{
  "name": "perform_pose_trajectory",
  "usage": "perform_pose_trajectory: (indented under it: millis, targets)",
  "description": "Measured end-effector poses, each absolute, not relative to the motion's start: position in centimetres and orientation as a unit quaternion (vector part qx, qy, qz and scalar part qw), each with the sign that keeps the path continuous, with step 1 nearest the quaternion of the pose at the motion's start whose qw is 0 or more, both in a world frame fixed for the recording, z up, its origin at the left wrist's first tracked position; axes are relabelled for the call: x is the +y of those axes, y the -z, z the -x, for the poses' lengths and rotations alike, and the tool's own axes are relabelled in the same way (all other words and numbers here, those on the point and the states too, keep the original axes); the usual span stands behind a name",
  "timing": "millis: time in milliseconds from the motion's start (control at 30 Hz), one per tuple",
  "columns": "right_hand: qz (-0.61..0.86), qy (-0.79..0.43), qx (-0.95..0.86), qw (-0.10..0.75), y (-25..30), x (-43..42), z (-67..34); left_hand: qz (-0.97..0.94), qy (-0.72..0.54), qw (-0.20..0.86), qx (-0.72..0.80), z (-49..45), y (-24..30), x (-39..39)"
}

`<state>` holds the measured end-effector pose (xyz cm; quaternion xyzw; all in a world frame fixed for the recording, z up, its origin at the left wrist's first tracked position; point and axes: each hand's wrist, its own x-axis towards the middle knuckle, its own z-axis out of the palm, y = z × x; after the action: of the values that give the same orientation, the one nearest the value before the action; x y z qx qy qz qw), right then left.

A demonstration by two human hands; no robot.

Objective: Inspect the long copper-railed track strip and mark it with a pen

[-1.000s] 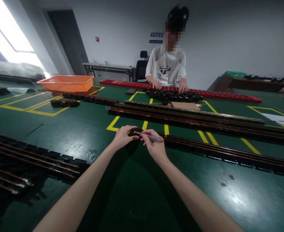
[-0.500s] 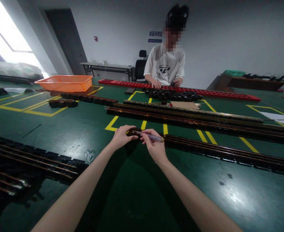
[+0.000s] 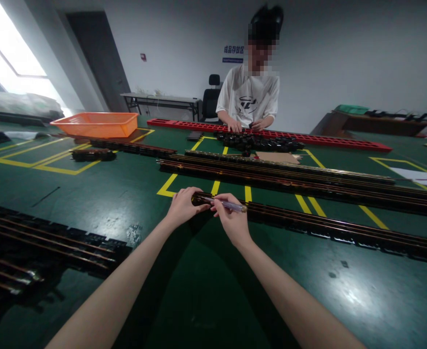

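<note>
In the head view my right hand [image 3: 233, 223] is closed around the pale, see-through handle of a screwdriver [image 3: 234, 207]. Its thin shaft points left, at the end of a long black rail with copper-coloured strips [image 3: 308, 223]. My left hand [image 3: 186, 206] grips that left end between thumb and fingers. The rail lies on the green table and runs off to the right beneath my right hand. Where the screwdriver's tip meets the rail is too dark and small to make out.
More strip-bearing black rails [image 3: 289, 182] lie just beyond, and others [image 3: 53, 237] at the left. An orange basket [image 3: 97, 127] stands at the back left. Across the table a person in a white shirt [image 3: 247, 97] handles black parts [image 3: 260, 143] beside a red slotted beam [image 3: 344, 140].
My hands and the screwdriver stay nearly in place. The left fingers have shifted slightly on the rail end. Across the table, the other person's hands have come closer together.
</note>
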<state>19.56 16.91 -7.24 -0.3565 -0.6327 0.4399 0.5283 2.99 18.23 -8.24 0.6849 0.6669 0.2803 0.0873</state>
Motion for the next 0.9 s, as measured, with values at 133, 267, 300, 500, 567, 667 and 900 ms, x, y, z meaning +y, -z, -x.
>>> perform_pose_trajectory:
  millis: [133, 267, 300, 500, 567, 667, 900]
  targets:
    - [0.354, -0.443, -0.622, 0.539, 7.3, 17.0, -19.6, -0.69, -0.283, 0.079, 0.661, -3.1, 8.2, 18.1]
    - [0.35, -0.445, -0.619, 0.545, 7.4, 17.0, -19.7, -0.69, -0.286, 0.072, 0.661, -3.4, 8.0, 17.9]
    - [0.35, -0.444, -0.621, 0.543, 7.4, 17.0, -19.7, -0.689, -0.285, 0.069, 0.663, -3.5, 7.9, 17.8]
    - [0.352, -0.44, -0.622, 0.544, 7.5, 17.1, -19.8, -0.67, -0.289, 0.053, 0.681, -3.8, 7.5, 17.4]
    - [0.352, -0.44, -0.621, 0.545, 7.5, 17.1, -19.8, -0.667, -0.293, 0.041, 0.684, -3.7, 7.6, 17.3]
    - [0.355, -0.44, -0.619, 0.545, 7.3, 17.0, -19.8, -0.666, -0.298, 0.011, 0.684, -3.7, 7.8, 17.3]
    - [0.364, -0.436, -0.621, 0.541, 7.1, 17.0, -19.8, -0.692, -0.292, -0.074, 0.656, -4.1, 7.9, 16.9]
